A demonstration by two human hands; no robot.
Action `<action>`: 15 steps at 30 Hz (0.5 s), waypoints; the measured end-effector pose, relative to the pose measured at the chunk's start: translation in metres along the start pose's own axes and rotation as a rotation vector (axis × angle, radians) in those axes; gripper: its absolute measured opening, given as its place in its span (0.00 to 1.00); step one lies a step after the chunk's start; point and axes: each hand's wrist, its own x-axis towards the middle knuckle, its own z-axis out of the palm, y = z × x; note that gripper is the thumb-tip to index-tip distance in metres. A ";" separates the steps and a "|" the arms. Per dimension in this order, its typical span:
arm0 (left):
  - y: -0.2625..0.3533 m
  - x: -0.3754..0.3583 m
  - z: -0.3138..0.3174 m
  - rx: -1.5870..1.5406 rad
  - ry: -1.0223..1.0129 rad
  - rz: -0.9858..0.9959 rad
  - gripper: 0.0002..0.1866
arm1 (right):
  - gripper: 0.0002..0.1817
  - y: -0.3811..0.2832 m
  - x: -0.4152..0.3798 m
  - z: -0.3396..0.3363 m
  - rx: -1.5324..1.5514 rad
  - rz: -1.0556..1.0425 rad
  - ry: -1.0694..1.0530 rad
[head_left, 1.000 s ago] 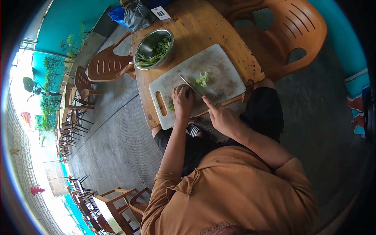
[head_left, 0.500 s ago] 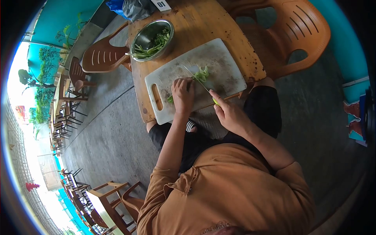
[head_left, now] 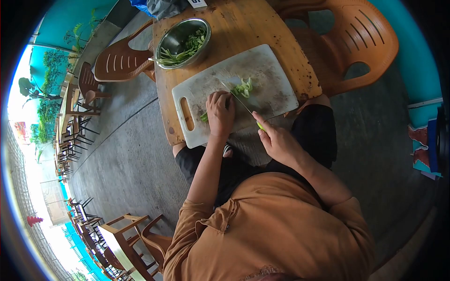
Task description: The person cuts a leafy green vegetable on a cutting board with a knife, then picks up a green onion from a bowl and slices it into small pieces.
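Note:
A white cutting board point(head_left: 276, 70) with dark stains and a handle slot lies on the wooden table. My left hand point(head_left: 219, 114) presses down on it, fingers curled over green vegetable stalks; a bit of green point(head_left: 204, 117) shows at the wrist side. In my right hand point(head_left: 281, 144) is a knife point(head_left: 244, 107) with a yellow-green handle, its blade slanting close past my left fingertips. Cut green pieces point(head_left: 244, 87) lie in a small pile against the far side of the blade. Most of the held stalks are hidden under my left hand.
Beyond the board, a metal bowl point(head_left: 206, 29) holds more greens, some stalks poking over its rim. Plastic bags point(head_left: 164, 8) and a number stand point(head_left: 197, 3) are at the table's far end. Orange-brown chairs point(head_left: 370, 47) flank the wooden table point(head_left: 239, 25).
Both hands stay in nearly the same place with the same hold. The cut pieces beside the blade look slightly more spread out, and the whole view has shifted a little.

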 end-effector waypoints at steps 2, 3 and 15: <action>-0.001 0.002 0.001 -0.015 -0.003 0.003 0.07 | 0.35 -0.002 0.002 -0.003 -0.013 0.026 -0.026; -0.001 0.002 0.000 -0.018 -0.001 0.008 0.07 | 0.34 -0.004 0.002 -0.005 -0.007 0.048 -0.045; -0.006 0.000 0.001 -0.018 -0.012 0.020 0.07 | 0.35 0.000 0.022 0.021 -0.120 0.039 0.017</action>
